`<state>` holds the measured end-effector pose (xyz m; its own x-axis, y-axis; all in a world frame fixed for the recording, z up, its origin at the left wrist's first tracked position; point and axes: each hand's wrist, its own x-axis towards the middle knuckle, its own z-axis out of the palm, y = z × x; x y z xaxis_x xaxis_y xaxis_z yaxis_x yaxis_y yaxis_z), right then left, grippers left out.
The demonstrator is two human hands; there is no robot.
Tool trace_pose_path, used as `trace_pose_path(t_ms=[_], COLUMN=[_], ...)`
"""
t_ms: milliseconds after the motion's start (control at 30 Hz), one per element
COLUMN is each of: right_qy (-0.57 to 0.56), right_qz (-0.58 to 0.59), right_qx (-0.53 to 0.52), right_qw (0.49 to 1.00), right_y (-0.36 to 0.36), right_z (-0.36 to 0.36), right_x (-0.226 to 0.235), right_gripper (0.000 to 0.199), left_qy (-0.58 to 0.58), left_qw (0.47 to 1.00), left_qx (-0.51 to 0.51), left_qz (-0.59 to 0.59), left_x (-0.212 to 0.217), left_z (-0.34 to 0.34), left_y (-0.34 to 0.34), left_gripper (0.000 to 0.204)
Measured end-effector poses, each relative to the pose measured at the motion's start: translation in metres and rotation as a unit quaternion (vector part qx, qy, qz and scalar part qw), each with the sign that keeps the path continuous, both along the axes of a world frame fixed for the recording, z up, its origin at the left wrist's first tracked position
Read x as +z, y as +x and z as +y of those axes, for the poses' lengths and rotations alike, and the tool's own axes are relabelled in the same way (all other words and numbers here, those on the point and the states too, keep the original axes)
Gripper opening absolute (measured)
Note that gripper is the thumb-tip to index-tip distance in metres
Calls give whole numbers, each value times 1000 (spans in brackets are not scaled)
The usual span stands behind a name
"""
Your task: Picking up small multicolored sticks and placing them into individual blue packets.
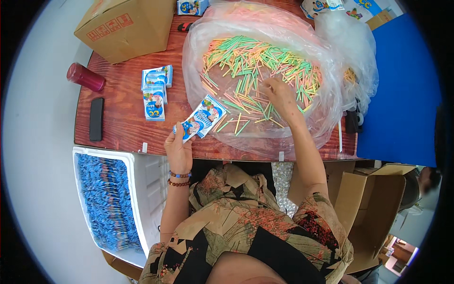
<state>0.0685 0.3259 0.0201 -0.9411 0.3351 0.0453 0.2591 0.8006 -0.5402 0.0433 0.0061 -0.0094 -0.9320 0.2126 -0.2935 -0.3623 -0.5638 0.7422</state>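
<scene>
My left hand point(179, 152) holds a small fan of blue-and-white candy packets point(204, 118) at the table's near edge, thumb on top. My right hand point(283, 98) reaches over a large opened clear plastic bag point(196, 71). Its fingers are bent together above the thin pastel candy sticks point(246, 85); whatever they pinch is too small to make out. Green, pink and yellow sticks lie heaped at the bag's far side and scattered nearer me. Left of the bag, more packets point(155, 102) lie overlapped on the red-brown wooden table point(123, 128).
A cardboard box point(127, 33) stands back left, near a dark red cup point(86, 77) and a black oblong case point(96, 119). A white foam box point(146, 184) full of blue packets is below left. An open carton point(373, 208) stands below right, by a blue panel point(402, 90).
</scene>
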Motion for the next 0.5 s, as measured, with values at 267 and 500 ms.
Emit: trace_pose_path(t_ms=[267,500], right_qy=[271,284], right_qz=[-38,-31], right_qx=[254,385], right_qw=[928,878], right_y=[-50,-78], right_z=[20,10], right_x=[1,1], right_gripper=[55,71], left_qy=[-26,-24], left_qw=[999,999], left_qx=[30,23], left_qz=[-2,-14], left_x=[4,0], left_z=[-4,-5], left_y=[1,1], left_gripper=[20,19])
